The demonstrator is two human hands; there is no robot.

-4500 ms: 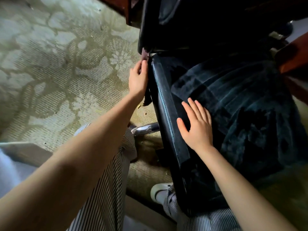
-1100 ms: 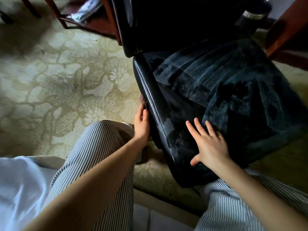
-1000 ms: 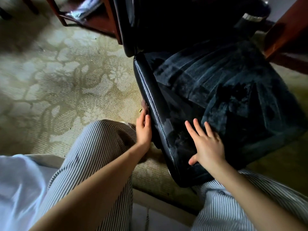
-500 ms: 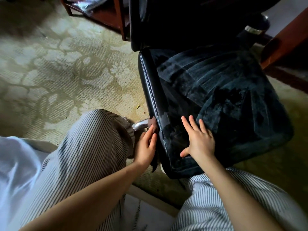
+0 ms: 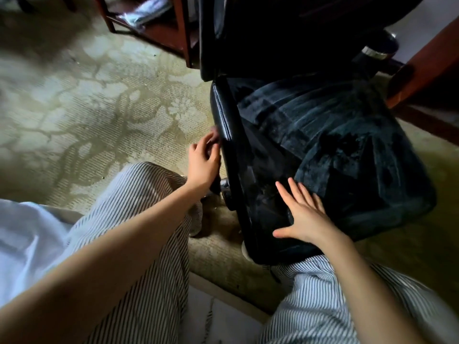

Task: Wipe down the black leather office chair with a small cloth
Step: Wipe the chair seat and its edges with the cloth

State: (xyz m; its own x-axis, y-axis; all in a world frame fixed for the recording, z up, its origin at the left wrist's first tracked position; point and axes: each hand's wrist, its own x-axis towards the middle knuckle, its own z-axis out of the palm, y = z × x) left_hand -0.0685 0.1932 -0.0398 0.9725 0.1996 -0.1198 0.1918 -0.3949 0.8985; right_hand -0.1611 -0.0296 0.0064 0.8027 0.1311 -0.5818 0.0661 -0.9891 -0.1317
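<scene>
a person in striped trousers (image 5: 139, 244) crouches at the left side of a black chair (image 5: 335, 155) on a patterned carpet (image 5: 87, 100). half a second ago the left hand (image 5: 202, 162) sat lower, near the front corner of the seat beside a chrome leg; it has since slid back up the seat's left edge, fingers curled against the glossy side panel, with a scrap of dark cloth (image 5: 214, 135) just showing past the fingertips. whether the hand truly pinches that cloth cannot be told, as it is small and blurred. the right hand (image 5: 301, 213) stays spread wide and flat on the seat's front left corner, holding nothing, much as before.

the seat's top is a dull, velvety black streaked with pale wipe marks and darker blotches near its middle, while the left side panel shines like leather. the backrest rises dark at the top of the view. red wooden furniture (image 5: 173, 33) stands behind the chair on the carpet.
</scene>
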